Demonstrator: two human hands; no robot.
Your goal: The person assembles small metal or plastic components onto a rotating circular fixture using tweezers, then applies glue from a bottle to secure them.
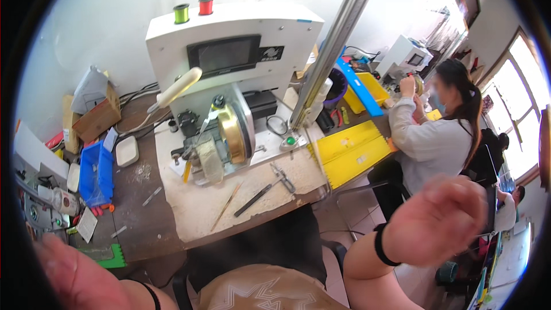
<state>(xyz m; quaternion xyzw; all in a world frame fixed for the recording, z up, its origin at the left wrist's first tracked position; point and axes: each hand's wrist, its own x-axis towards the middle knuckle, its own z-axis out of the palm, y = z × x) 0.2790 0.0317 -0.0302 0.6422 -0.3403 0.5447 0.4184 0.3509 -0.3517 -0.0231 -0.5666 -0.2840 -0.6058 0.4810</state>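
No object is visible in the right hand (436,221), partly curled and blurred, or the left hand (72,270), near the green serrated board (118,256) at the bench's (135,215) front-left edge; whether either is closed cannot be determined. A pliers-like tool (285,180) and black-handled tool (252,201) lie before the white benchtop machine (247,24), presumably for ready access.
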